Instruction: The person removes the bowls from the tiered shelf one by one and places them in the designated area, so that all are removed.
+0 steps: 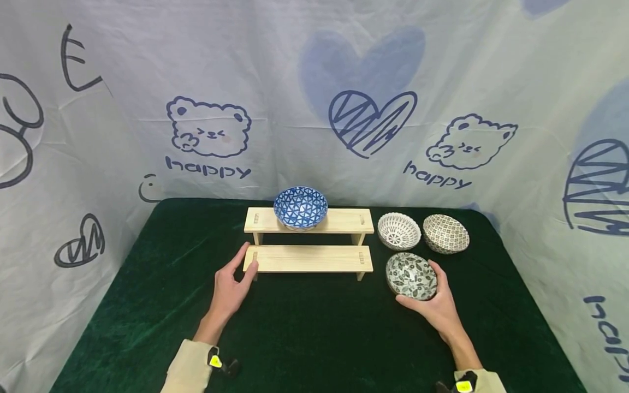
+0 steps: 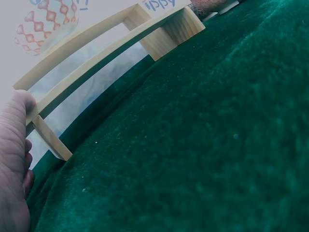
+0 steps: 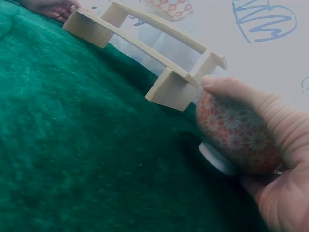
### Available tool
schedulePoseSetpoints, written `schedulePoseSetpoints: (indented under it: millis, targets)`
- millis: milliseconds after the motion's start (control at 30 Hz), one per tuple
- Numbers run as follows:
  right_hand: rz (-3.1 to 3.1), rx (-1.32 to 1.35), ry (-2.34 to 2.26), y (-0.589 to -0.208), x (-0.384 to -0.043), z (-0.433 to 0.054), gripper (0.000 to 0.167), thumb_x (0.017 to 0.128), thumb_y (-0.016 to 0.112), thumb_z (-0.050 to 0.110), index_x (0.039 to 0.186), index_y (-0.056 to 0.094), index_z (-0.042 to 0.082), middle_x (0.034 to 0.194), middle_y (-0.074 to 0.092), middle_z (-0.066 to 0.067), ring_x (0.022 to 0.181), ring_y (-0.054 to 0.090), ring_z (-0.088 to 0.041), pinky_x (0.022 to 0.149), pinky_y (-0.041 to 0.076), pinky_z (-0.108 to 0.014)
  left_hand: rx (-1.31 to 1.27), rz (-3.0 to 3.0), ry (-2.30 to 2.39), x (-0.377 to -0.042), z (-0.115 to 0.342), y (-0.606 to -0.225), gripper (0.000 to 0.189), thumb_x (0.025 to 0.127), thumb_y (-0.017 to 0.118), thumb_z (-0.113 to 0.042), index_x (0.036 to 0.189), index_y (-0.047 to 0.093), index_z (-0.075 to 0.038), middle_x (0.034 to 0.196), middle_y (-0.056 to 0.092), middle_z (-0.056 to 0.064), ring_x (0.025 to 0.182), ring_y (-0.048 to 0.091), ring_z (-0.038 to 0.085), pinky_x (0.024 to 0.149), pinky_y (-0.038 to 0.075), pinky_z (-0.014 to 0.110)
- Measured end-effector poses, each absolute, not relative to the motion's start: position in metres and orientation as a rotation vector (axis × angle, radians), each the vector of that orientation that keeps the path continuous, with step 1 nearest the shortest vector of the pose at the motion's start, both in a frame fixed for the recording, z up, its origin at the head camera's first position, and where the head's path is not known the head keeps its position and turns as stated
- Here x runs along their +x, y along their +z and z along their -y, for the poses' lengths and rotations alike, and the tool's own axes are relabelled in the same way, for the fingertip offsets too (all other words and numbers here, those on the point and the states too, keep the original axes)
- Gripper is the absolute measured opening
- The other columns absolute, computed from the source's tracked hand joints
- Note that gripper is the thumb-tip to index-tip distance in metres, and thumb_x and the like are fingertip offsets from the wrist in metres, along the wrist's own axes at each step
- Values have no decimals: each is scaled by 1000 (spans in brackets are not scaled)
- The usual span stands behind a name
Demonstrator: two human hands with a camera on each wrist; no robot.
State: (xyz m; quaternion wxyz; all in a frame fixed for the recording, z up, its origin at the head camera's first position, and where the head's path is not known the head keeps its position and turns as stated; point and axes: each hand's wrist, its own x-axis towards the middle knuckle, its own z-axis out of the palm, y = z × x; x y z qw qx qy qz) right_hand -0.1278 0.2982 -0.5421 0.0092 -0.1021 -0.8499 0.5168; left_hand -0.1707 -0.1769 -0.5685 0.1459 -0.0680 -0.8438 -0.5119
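Observation:
My right hand (image 1: 439,305) grips a small bowl (image 1: 411,276) by its right side, thumb toward the front. It has dark leaf patterns inside; in the right wrist view its outer wall (image 3: 236,133) shows red and white flowers above a white foot, tilted over the cloth. At the two-step wooden stand (image 1: 307,258), my left hand (image 1: 231,289) holds the left end of the lower step, forefinger by the back corner and thumb by the front. The left wrist view has the thumb on the step's edge, other fingers partly hidden. On the upper step stands a blue triangle-patterned bowl (image 1: 301,207).
Right of the stand, a white bowl with a fine dark pattern (image 1: 399,231) and a beige checkered bowl (image 1: 446,234) stand side by side, just behind the held bowl. Dark green cloth (image 1: 314,333) covers the table. White printed curtains (image 1: 295,82) hang behind and at both sides.

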Motion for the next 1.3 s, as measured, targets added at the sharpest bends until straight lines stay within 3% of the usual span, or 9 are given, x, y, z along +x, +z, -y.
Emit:
schedulePoseSetpoints:
  millis: [367, 633, 900, 1067, 1300]
  targets:
    - [2706, -171, 1496, -529, -127, -300, 126, 78, 94, 29, 168, 6, 10, 170, 19, -24, 153, 22, -45, 120, 21, -69, -199, 2437, -1472, -171, 177, -569, 60, 105, 64, -32, 157, 46, -6, 160, 48, 8, 148, 46, 30, 120, 35, 56]
    - [2607, -37, 1451, -514, -128, -303, 115, 83, 90, 19, 167, 12, 7, 168, 25, -23, 155, 23, -46, 122, 24, -66, -194, 2428, -1477, -171, 177, -568, 59, 105, 65, -30, 157, 48, -7, 160, 49, 6, 147, 46, 27, 121, 36, 53]
    - [2564, 29, 1410, -497, -133, -297, 109, 85, 88, 17, 167, 16, 12, 169, 27, -19, 155, 26, -41, 124, 25, -60, -195, 2428, -1491, -171, 177, -569, 59, 106, 64, -32, 157, 47, -8, 160, 48, 6, 148, 46, 26, 122, 35, 53]
    - [2517, 115, 1460, -488, -138, -286, 105, 85, 87, 11, 166, 21, 15, 168, 29, -17, 155, 28, -37, 125, 29, -51, -194, 2432, -1489, -170, 177, -569, 59, 105, 65, -32, 157, 47, -8, 160, 48, 7, 148, 46, 27, 121, 36, 54]
    - [2484, 266, 1526, -483, -146, -265, 104, 85, 87, 8, 166, 22, 15, 169, 29, -12, 155, 30, -33, 119, 32, -18, -191, 2430, -1490, -171, 177, -569, 59, 105, 65, -32, 157, 47, -8, 160, 48, 5, 148, 45, 25, 122, 35, 52]
